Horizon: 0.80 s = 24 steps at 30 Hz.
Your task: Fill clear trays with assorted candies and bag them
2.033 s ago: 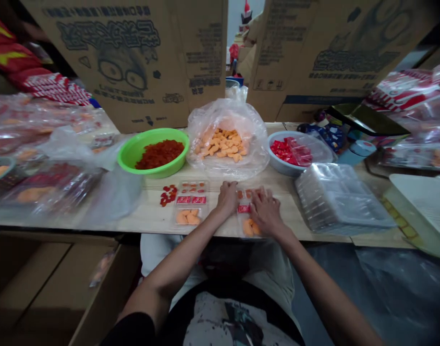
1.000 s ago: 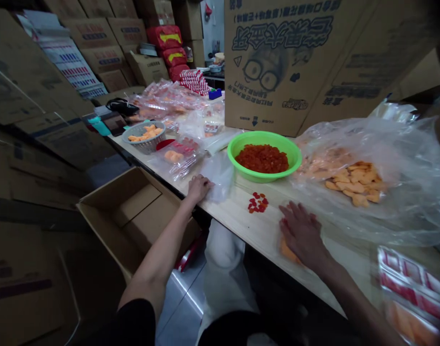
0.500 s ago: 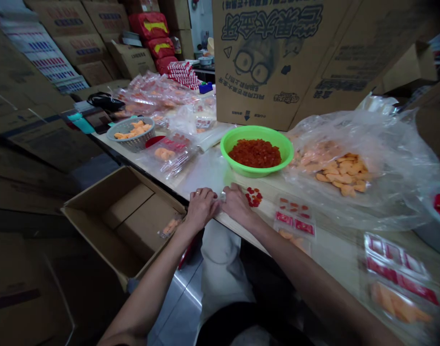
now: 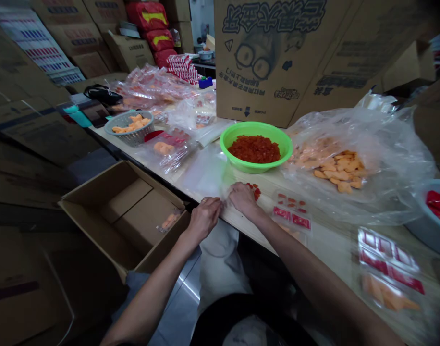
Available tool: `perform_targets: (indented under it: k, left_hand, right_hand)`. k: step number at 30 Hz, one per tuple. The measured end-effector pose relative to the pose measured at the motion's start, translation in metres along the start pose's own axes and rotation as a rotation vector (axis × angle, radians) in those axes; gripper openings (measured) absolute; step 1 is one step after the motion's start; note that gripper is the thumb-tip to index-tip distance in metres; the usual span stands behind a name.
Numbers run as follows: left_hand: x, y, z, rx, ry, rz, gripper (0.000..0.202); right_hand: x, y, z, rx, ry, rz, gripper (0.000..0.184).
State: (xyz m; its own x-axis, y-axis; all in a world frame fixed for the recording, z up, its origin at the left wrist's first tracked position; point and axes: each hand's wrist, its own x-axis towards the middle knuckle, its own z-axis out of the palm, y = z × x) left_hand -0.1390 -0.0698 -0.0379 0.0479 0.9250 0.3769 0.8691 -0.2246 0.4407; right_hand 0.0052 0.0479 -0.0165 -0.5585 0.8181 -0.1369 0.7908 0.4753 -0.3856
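My left hand is at the front edge of the table, its fingers bent and pressed together. Just right of it, over the tabletop, my right hand is closed with its fingertips turned down. What either hand grips is too small or hidden to make out. A faint clear plastic sheet or bag lies beyond the hands. Loose red-orange pieces sit beside my right hand, partly covered by it. Behind them stands a green bowl heaped with similar pieces.
Filled clear packs lie on the right, another pack nearer. A big plastic bag of orange pieces is behind them. An open carton stands low on the left. A grey basket and a large carton stand farther back.
My hands have moved apart; earlier they were almost touching. My left hand has come slightly down and towards me, and my right hand slightly to the right. The view has shifted a little.
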Motion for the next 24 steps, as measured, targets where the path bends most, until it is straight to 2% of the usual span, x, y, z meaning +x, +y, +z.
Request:
perform_targets:
  k: [2, 5, 7, 8, 10, 12, 13, 16, 19, 21, 24]
  left_hand:
    - [0.0, -0.007, 0.003, -0.029, 0.053, -0.077, 0.021]
    - [0.001, -0.016, 0.005, -0.04, 0.12, -0.205, 0.015]
    - [0.003, -0.016, 0.005, -0.036, 0.136, -0.237, 0.013]
    - [0.004, -0.015, 0.005, -0.044, 0.141, -0.237, 0.012]
    - [0.006, -0.01, 0.003, -0.089, 0.151, -0.228, 0.01]
    - [0.007, -0.004, -0.002, -0.16, 0.149, -0.237, 0.009]
    - [0.007, -0.002, -0.005, -0.186, 0.143, -0.251, 0.009]
    - [0.005, 0.002, -0.011, -0.171, 0.139, -0.324, 0.007]
    - [0.004, 0.004, -0.012, -0.058, 0.188, -0.358, 0.009]
    - [0.004, 0.006, -0.01, 0.009, 0.22, -0.336, 0.01]
    - [0.009, 0.014, -0.011, 0.037, 0.298, -0.23, 0.009]
  right_hand:
    - [-0.007, 0.002, -0.009, 0.002, -0.053, -0.012, 0.033]
    - [-0.023, -0.002, -0.021, 0.009, -0.139, -0.089, 0.061]
    - [-0.034, -0.011, -0.023, -0.006, -0.141, -0.16, 0.074]
    - [-0.039, -0.017, -0.022, -0.027, -0.113, -0.184, 0.072]
    - [-0.044, -0.03, -0.017, -0.091, -0.02, -0.183, 0.051]
    - [-0.043, -0.038, -0.01, -0.151, 0.057, -0.133, 0.031]
    - [-0.041, -0.039, -0.007, -0.175, 0.084, -0.105, 0.028]
    - [-0.035, -0.035, -0.003, -0.219, 0.151, -0.027, 0.027]
    - [-0.034, -0.028, -0.002, -0.187, 0.199, 0.034, 0.029]
    - [-0.037, -0.026, -0.004, -0.134, 0.244, -0.012, 0.03]
    - [-0.048, -0.022, -0.012, -0.082, 0.376, -0.142, 0.026]
